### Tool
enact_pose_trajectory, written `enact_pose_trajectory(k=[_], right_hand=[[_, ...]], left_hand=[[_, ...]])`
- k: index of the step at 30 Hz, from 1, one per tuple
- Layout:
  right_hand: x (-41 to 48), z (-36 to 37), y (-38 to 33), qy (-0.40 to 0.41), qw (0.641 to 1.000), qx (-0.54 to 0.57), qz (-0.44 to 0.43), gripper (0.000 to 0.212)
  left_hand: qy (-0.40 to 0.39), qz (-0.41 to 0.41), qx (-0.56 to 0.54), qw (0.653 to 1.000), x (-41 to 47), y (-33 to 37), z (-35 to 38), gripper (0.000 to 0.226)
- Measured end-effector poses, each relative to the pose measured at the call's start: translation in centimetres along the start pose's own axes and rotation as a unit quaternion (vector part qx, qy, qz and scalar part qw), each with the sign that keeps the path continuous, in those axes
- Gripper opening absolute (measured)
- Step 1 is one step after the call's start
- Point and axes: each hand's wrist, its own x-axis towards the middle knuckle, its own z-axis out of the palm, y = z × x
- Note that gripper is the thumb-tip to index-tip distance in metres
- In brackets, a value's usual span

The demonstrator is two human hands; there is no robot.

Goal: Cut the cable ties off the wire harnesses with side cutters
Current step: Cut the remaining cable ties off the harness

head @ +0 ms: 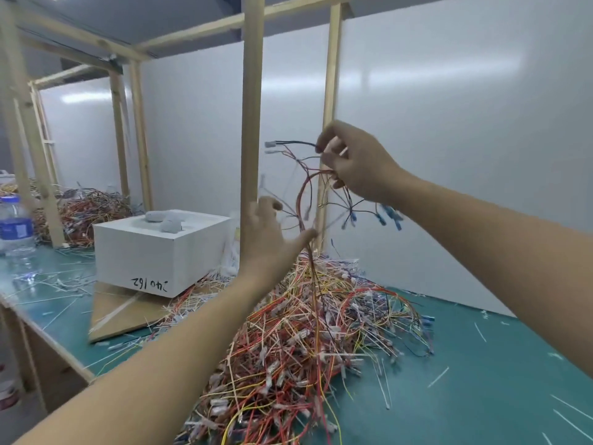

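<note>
My right hand (356, 162) is raised high above the bench and grips a wire harness (308, 184) of red, black and orange wires with blue and white connectors. The wires hang from it down into a big heap of coloured harnesses (314, 342) on the green mat. My left hand (272, 236) is lower, blurred, with fingers spread; its thumb lies against the hanging strands. No side cutters are in view.
A white box (150, 252) marked with handwritten numbers sits on cardboard at the left. Wooden frame posts (252, 123) stand just behind my hands. A second wire heap (86, 210) and a water bottle (16, 226) lie far left. Cut cable ties litter the green mat (481, 364).
</note>
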Motion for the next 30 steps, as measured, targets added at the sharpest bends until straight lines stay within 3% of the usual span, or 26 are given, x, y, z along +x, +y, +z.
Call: enact_pose_trajectory(k=[2,4,7,9,11,13,15,18,21,24,26,28,30], right_hand=[[-0.1,-1.1,0.3,0.017,1.0,0.005,0.006,0.01],[-0.3,-1.9,0.7,0.055,0.998,0.016,0.013,0.008],[-0.2,-3.4,0.8,0.135,0.989,0.053,0.02,0.009],[0.3,-5.1,0.8,0.19,0.978,0.079,0.036,0.011],[1.0,-7.7,0.7,0.243,0.964,0.095,0.057,0.012],[1.5,-10.3,0.8,0.295,0.946,0.111,0.074,0.016],[1.2,-12.2,1.1,0.328,0.932,0.122,0.097,0.022],[-1.7,-12.9,2.9,0.287,0.942,0.093,0.149,0.018],[-7.7,-11.8,5.7,0.218,0.946,0.093,0.219,0.019],[-15.1,-10.1,7.4,0.147,0.915,0.224,0.303,0.009],[-19.6,-9.3,8.0,0.087,0.884,0.307,0.341,0.023],[-22.9,-9.4,8.6,0.048,0.872,0.325,0.364,0.026],[-24.6,-10.6,9.1,0.063,0.867,0.314,0.381,0.011]], left_hand=[[-0.188,-0.115,-0.057,0.974,0.0,-0.2,0.0,0.057],[-0.258,-0.146,-0.155,0.942,0.7,0.4,-0.1,0.037],[-0.357,-0.201,-0.239,0.88,2.8,2.7,-1.2,0.059],[-0.489,-0.141,-0.181,0.842,3.2,4.3,-2.2,0.059],[-0.559,-0.058,-0.16,0.811,3.1,5.8,-3.0,0.04],[-0.552,-0.045,-0.228,0.801,3.6,8.0,-3.6,0.03],[-0.48,-0.057,-0.301,0.822,4.7,10.8,-3.7,0.022],[-0.315,-0.061,-0.315,0.893,5.3,14.4,-1.7,0.019],[-0.214,-0.095,-0.317,0.919,3.3,16.1,2.5,0.021],[-0.253,-0.099,-0.293,0.917,-0.1,17.0,7.4,0.021],[-0.331,-0.089,-0.28,0.897,-2.6,18.0,10.2,0.019],[-0.371,-0.08,-0.268,0.886,-4.4,19.3,12.3,0.026],[-0.384,-0.051,-0.239,0.89,-5.1,20.0,13.4,0.024]])
